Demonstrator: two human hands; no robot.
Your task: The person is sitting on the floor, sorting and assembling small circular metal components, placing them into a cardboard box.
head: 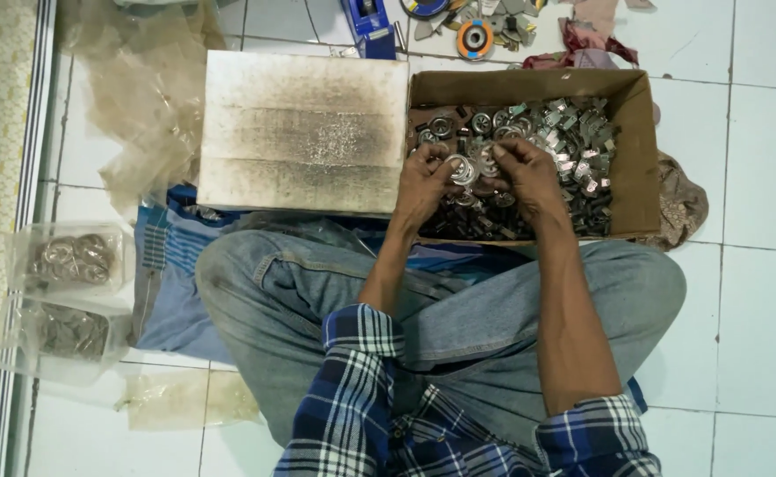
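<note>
Person seated cross-legged on tiled floor (759, 177); both hands over an open cardboard box (632, 150) of small metal parts (573, 141). Left hand (423, 181) and right hand (529, 172) together pinch a round metal ring (464, 170). Stained white board (304, 128) just left of box; two clear bags (70, 291) of rings further left.

Person seated cross-legged, both forearms bare, checked sleeves pushed up to the elbows. Left hand (423, 181): arm runs forward and slightly rightward from the lap, wrist straight, back of hand up, fingers curled inward in a pinching grip. Right hand (527, 172): forearm angles forward and leftward, wrist a little bent, knuckles up, fingers likewise curled in. The two hands sit just beside each other, fingertips meeting in the gap between them. Palms not visible.
</note>
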